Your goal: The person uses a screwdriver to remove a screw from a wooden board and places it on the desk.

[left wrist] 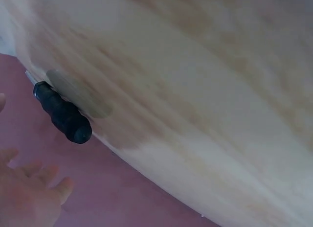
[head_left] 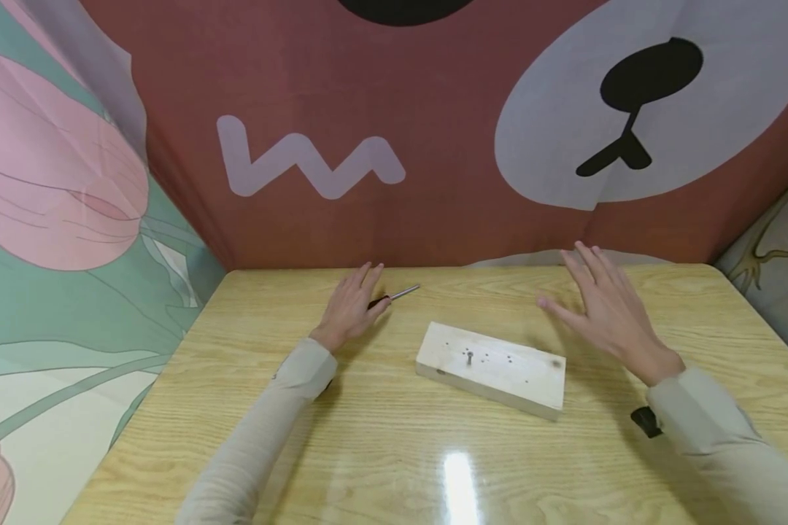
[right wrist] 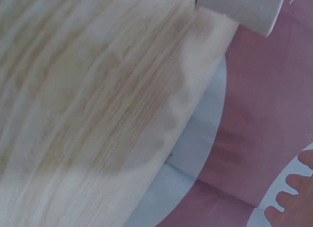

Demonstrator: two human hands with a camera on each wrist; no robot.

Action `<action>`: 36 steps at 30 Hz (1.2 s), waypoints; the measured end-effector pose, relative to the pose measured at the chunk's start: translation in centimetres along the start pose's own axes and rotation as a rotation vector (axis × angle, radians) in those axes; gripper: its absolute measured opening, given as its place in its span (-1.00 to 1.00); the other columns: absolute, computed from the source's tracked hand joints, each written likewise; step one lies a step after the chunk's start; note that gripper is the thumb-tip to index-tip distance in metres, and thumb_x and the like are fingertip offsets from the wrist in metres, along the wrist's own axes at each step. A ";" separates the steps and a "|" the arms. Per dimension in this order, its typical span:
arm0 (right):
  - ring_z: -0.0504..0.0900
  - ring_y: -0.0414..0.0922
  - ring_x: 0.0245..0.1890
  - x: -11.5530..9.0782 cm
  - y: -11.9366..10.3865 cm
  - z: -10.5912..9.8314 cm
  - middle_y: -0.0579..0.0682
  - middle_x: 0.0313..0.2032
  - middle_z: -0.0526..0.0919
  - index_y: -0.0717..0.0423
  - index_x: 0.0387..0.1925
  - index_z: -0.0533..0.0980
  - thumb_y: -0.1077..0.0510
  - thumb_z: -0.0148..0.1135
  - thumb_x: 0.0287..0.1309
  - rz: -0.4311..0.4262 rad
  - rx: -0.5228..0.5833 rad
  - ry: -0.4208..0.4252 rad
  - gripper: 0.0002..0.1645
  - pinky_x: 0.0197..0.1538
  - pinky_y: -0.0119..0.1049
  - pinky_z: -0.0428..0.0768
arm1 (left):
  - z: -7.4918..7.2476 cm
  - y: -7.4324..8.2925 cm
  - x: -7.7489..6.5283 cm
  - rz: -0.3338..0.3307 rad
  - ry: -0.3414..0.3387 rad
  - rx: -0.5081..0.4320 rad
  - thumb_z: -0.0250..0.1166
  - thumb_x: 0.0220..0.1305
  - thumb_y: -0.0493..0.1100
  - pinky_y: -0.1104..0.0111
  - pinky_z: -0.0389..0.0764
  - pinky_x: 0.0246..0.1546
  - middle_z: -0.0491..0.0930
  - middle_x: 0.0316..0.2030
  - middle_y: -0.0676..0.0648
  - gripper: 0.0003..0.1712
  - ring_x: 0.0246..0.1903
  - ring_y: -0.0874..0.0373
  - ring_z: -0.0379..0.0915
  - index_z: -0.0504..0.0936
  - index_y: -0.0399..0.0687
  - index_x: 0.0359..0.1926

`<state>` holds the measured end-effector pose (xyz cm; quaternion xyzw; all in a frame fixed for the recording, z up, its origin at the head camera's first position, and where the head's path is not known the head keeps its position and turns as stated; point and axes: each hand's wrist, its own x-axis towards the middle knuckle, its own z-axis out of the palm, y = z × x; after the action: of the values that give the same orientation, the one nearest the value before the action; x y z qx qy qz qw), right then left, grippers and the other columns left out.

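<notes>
A: Where do we locate the black-handled screwdriver with a metal shaft (left wrist: 63, 112)?

B: We locate it on the light wood-grain table (head_left: 368, 452), near the far edge and left of centre, shaft pointing rightward.

A: Which hand is nearest?

B: The left hand (head_left: 349, 302). We see its fingers extended, gripping nothing; the left wrist view shows them apart from the handle.

A: And the right hand (head_left: 607, 317)?

B: We observe it raised to the right of the pale rectangular wooden block (head_left: 499, 375), apart from it, fingers straight and spread.

A: How does the block lie?

B: We note it flat and askew mid-table, left end closer to the far edge. A small metal fastener (head_left: 470, 358) stands in its top face, among dark holes.
</notes>
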<state>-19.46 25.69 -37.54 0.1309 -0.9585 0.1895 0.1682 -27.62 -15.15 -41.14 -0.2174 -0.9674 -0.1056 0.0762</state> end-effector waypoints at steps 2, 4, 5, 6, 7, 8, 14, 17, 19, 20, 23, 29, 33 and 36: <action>-0.08 0.25 0.55 -0.3 -0.3 -0.1 0.22 0.55 -0.02 0.11 0.53 0.08 -0.35 0.21 0.20 -0.009 0.012 -0.002 0.08 0.44 0.40 0.01 | 0.0 -0.1 -0.1 0.007 -0.002 -0.013 0.12 0.46 0.14 -0.11 0.20 0.46 0.15 0.49 -0.27 -0.21 0.46 -0.19 0.13 0.08 -0.01 0.55; -0.07 0.25 0.55 -0.6 -0.5 -0.1 0.22 0.55 -0.02 0.10 0.54 0.07 -0.34 0.23 0.19 -0.021 0.017 0.001 0.08 0.44 0.39 0.02 | 0.0 -0.1 -0.3 0.019 0.000 -0.017 0.13 0.46 0.13 -0.10 0.23 0.44 0.17 0.47 -0.29 -0.21 0.45 -0.20 0.15 0.08 -0.02 0.55; -0.06 0.25 0.55 -0.8 -0.7 -0.2 0.22 0.55 -0.01 0.09 0.54 0.07 -0.33 0.24 0.19 -0.025 0.021 0.002 0.08 0.44 0.39 0.03 | 0.0 -0.2 -0.3 0.026 0.001 -0.015 0.13 0.46 0.13 -0.10 0.24 0.44 0.18 0.47 -0.29 -0.21 0.44 -0.20 0.17 0.08 -0.02 0.55; -0.06 0.25 0.55 -0.9 -0.9 -0.2 0.22 0.55 0.00 0.10 0.54 0.07 -0.32 0.24 0.19 -0.031 0.023 0.005 0.08 0.44 0.40 0.04 | 0.0 -0.2 -0.3 0.031 0.001 -0.014 0.14 0.46 0.12 -0.09 0.26 0.43 0.20 0.46 -0.28 -0.21 0.43 -0.19 0.18 0.09 -0.03 0.54; -0.05 0.26 0.54 -1.0 -1.0 -0.2 0.23 0.55 0.00 0.11 0.53 0.07 -0.32 0.25 0.19 -0.040 0.024 0.007 0.08 0.44 0.39 0.03 | 0.0 -0.2 -0.4 0.037 0.000 -0.012 0.14 0.46 0.12 -0.08 0.27 0.42 0.21 0.46 -0.28 -0.21 0.43 -0.19 0.20 0.09 -0.03 0.54; -0.03 0.27 0.54 -1.2 -1.2 -0.2 0.24 0.54 0.01 0.12 0.53 0.08 -0.31 0.26 0.18 -0.045 0.027 0.009 0.08 0.44 0.39 0.04 | 0.0 -0.3 -0.4 0.040 -0.002 -0.010 0.14 0.46 0.12 -0.08 0.29 0.41 0.22 0.45 -0.28 -0.21 0.42 -0.19 0.21 0.10 -0.04 0.54; -0.01 0.32 0.52 -2.2 -2.2 -0.2 0.22 0.55 0.01 0.13 0.51 0.13 -0.27 0.30 0.16 -0.052 0.073 -0.010 0.06 0.43 0.41 0.05 | -0.3 -0.2 -0.6 0.037 -0.041 -0.014 0.15 0.45 0.11 -0.06 0.35 0.38 0.27 0.42 -0.30 -0.22 0.39 -0.21 0.26 0.13 -0.08 0.53; -0.01 0.29 0.52 -2.7 -2.6 -0.3 0.21 0.54 0.02 0.12 0.51 0.13 -0.25 0.31 0.16 -0.058 0.086 -0.020 0.05 0.45 0.38 0.03 | -0.4 -0.2 -0.7 0.035 -0.056 -0.017 0.16 0.45 0.10 -0.05 0.39 0.35 0.31 0.39 -0.30 -0.22 0.36 -0.21 0.30 0.13 -0.09 0.53; -0.01 0.28 0.52 -3.1 -2.9 -0.3 0.21 0.54 0.04 0.11 0.52 0.12 -0.25 0.31 0.16 -0.061 0.089 -0.028 0.05 0.46 0.36 0.01 | -0.3 -0.2 -0.7 0.032 -0.066 -0.021 0.17 0.45 0.10 -0.04 0.41 0.33 0.34 0.37 -0.29 -0.22 0.34 -0.20 0.33 0.12 -0.07 0.53; 0.01 0.28 0.52 -3.3 -3.0 -0.3 0.21 0.54 0.05 0.11 0.52 0.12 -0.25 0.31 0.17 -0.065 0.093 -0.030 0.05 0.46 0.36 0.02 | -0.3 -0.2 -0.7 0.030 -0.072 -0.023 0.17 0.45 0.10 -0.04 0.42 0.32 0.36 0.36 -0.28 -0.22 0.32 -0.19 0.35 0.13 -0.06 0.53; 0.03 0.29 0.51 -3.9 -3.2 -0.4 0.23 0.52 0.07 0.10 0.53 0.10 -0.24 0.31 0.18 -0.075 0.102 -0.036 0.06 0.44 0.39 0.04 | -0.2 -0.2 -0.7 0.028 -0.083 -0.024 0.19 0.43 0.10 -0.05 0.46 0.27 0.41 0.32 -0.26 -0.23 0.28 -0.18 0.39 0.16 -0.04 0.52; 0.03 0.26 0.52 -5.0 -3.7 -0.6 0.21 0.52 0.09 0.02 0.54 0.08 -0.24 0.33 0.17 -0.059 0.123 -0.072 0.06 0.34 0.43 0.16 | -0.2 -0.1 -0.8 0.009 -0.106 -0.033 0.20 0.42 0.11 -0.06 0.48 0.24 0.44 0.30 -0.24 -0.26 0.27 -0.17 0.40 0.22 0.00 0.50; 0.04 0.25 0.52 -5.4 -4.0 -0.5 0.18 0.53 0.09 -0.01 0.54 0.07 -0.24 0.34 0.17 -0.050 0.134 -0.089 0.06 0.32 0.43 0.18 | -0.2 -0.1 -0.9 0.010 -0.115 -0.035 0.18 0.44 0.10 -0.04 0.50 0.22 0.45 0.29 -0.23 -0.29 0.27 -0.15 0.40 0.24 0.00 0.49; 0.04 0.24 0.52 -5.7 -4.0 -0.5 0.16 0.53 0.08 0.00 0.54 0.08 -0.23 0.34 0.18 -0.044 0.138 -0.100 0.05 0.32 0.43 0.17 | -0.2 -0.1 -0.9 0.008 -0.122 -0.049 0.17 0.45 0.10 -0.03 0.50 0.23 0.45 0.29 -0.22 -0.30 0.27 -0.15 0.41 0.25 0.00 0.49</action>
<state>-12.92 23.34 -37.94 0.1725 -0.9472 0.2448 0.1149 -26.82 -15.66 -41.11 -0.2289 -0.9665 -0.1153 0.0123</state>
